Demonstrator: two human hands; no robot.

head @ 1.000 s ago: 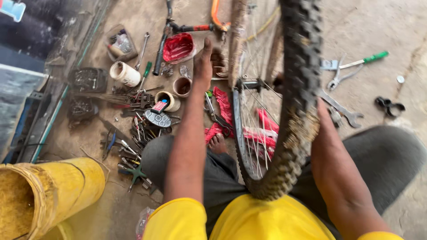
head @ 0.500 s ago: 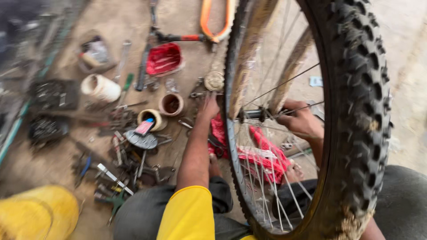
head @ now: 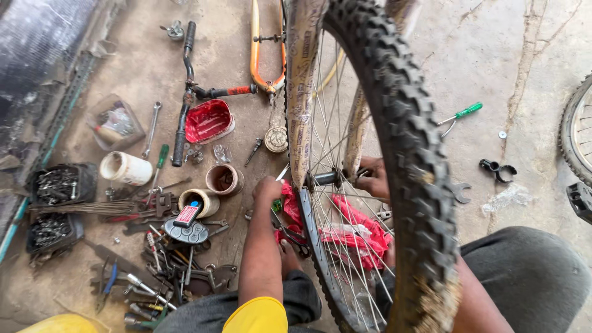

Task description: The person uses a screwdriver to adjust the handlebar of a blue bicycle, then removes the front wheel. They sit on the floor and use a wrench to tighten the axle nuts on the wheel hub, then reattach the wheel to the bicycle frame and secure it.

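Two hands at the wheel (head: 394,142): your left hand (head: 269,190), nine o'clock of the axle (head: 325,179), pinches a small green-tipped tool, your right hand (head: 374,177), three o'clock, grips the axle end, wheel seated in the fork (head: 302,80), fastening unfinished.

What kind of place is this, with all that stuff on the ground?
Most likely an informal bicycle repair spot on a bare concrete floor. A knobby bicycle wheel stands between the person's knees, an orange bike frame lies nearby, and wrenches and pliers are scattered beside trays of bolts.
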